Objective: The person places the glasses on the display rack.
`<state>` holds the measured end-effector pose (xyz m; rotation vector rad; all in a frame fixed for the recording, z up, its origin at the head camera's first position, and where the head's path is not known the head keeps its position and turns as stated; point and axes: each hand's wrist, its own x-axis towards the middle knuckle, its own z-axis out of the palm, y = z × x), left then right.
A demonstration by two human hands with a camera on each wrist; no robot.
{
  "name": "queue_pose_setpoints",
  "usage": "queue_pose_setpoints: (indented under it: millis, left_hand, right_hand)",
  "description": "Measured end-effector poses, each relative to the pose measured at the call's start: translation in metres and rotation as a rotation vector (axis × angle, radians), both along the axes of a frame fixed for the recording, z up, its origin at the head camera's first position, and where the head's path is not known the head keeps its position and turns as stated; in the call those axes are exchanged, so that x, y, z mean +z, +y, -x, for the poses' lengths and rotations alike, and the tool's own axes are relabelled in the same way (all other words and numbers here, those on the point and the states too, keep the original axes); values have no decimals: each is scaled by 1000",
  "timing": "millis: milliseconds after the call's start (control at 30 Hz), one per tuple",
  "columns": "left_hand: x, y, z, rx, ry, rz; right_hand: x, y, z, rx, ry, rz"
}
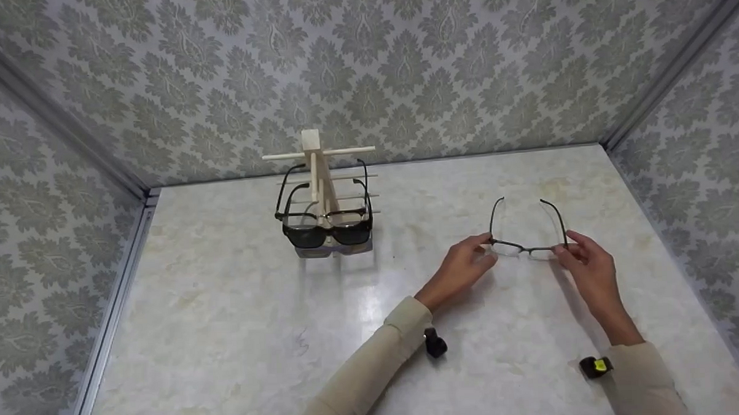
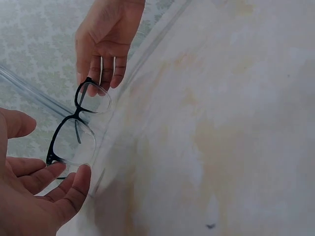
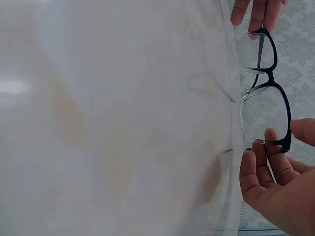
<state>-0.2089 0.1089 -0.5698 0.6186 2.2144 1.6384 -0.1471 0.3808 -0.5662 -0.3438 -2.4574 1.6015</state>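
Note:
A pair of eyeglasses (image 1: 522, 249), black along the top of the frame and clear below, is held above the right part of the table with its temples unfolded and pointing away. At its right corner, my right hand (image 1: 590, 273) pinches the frame, thumb in front and fingers behind, as the right wrist view shows. My left hand (image 2: 39, 191) touches the opposite corner with extended fingers, its thumb standing apart from the frame. Both lenses (image 3: 258, 51) show between the hands.
Left of the hands stands a wooden eyewear rack (image 1: 311, 142) with crossbars. It carries black sunglasses (image 1: 309, 236), dark-framed glasses (image 1: 279, 215) behind them and another pair below. Patterned walls (image 1: 401, 65) enclose the marbled table (image 1: 226, 335) at the back and sides.

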Motion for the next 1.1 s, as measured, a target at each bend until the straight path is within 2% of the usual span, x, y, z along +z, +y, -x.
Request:
queue_pose_setpoints:
  millis: [167, 400, 700, 867, 1100]
  left_hand:
    - [0, -8, -2, 25, -25, -25]
    - [0, -22, -4, 67, 32, -76]
    - [0, -40, -7, 101, 53, -113]
    - [1, -47, -10, 133, 50, -117]
    - [5, -55, -17, 190, 11, -140]
  right_hand:
    - [1, -7, 1, 18, 7, 7]
    - [2, -20, 1, 46, 20, 3]
    - [1, -34, 3, 75, 7, -8]
    - [1, -42, 2, 95, 26, -16]
    - [3, -54, 1, 120, 86, 24]
